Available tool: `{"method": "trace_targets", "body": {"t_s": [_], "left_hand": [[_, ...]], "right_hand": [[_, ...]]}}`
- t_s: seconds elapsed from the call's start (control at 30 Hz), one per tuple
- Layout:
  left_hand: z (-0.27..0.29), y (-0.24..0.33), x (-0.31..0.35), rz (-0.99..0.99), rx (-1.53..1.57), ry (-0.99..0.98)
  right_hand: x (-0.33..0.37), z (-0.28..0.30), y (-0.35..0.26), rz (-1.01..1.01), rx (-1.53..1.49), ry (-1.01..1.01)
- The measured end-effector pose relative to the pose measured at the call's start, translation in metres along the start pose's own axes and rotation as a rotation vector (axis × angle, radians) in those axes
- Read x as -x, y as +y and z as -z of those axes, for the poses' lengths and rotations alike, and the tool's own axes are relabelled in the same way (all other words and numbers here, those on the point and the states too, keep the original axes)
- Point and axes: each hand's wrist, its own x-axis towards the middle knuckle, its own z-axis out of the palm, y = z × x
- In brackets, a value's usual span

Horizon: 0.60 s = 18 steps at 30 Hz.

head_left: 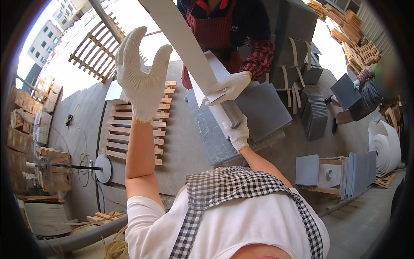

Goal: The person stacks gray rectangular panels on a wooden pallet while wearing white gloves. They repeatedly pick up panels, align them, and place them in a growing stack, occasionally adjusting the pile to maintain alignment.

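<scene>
My left hand (144, 71), in a white knit glove, is raised at the left with thumb and fingers apart, holding nothing. My right hand (238, 134), gloved the same way, closes round the near end of a small stack of narrow grey slabs (233, 113). A long white sheet strip (183, 41) slants down from the top edge onto that stack, and more white sheet lies beneath it. Across from me, a co-worker's gloved hand (232, 87) presses the strip onto the slabs. Beside them lies a wide grey slab (265, 110), over a larger dark grey surface (207, 136).
A wooden pallet (136, 129) lies at left, near a fan's round base (103, 168) and loose cables. Upright slabs (315, 113) stand at right beside tall strapped stacks (293, 52). Another person carries a dark slab (345, 91) near a white sheet roll (381, 149).
</scene>
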Motion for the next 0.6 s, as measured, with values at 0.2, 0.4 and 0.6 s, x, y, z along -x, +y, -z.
{"method": "trace_targets", "body": {"t_s": [0.2, 0.4, 0.6], "left_hand": [[-0.025, -0.024, -0.054, -0.076, -0.09, 0.025], [-0.051, -0.047, -0.075, -0.112, 0.07, -0.191], [-0.062, -0.023, -0.092, -0.082, 0.089, -0.469]], "right_hand": [[-0.002, 0.005, -0.004, -0.069, 0.026, -0.034], [-0.009, -0.002, 0.006, -0.084, -0.01, -0.122], [-0.021, -0.026, 0.061, 0.033, -0.015, -0.176]]}}
